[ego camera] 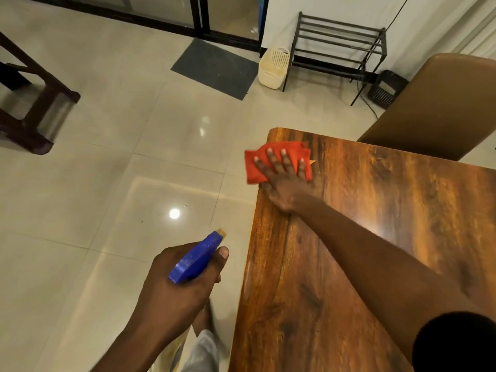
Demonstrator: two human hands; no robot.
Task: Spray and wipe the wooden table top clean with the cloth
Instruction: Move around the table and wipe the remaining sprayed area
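The glossy wooden table top (362, 237) fills the right half of the view. An orange-red cloth (276, 153) lies at its far left corner, partly hanging over the left edge. My right hand (284, 178) presses flat on the cloth with fingers spread and straight. My left hand (177, 285) is off the table to the left, over the floor, and grips a spray bottle whose blue trigger head (198, 257) points away from me. The bottle's body is hidden under my hand.
A brown padded chair back (434, 108) stands at the table's far side. Beyond are a cream plastic basket (273, 68), a dark metal rack (338, 47), a grey door mat (214, 67), and dark wooden furniture (35, 103) at the left. Shiny tiled floor (134, 157) lies left of the table.
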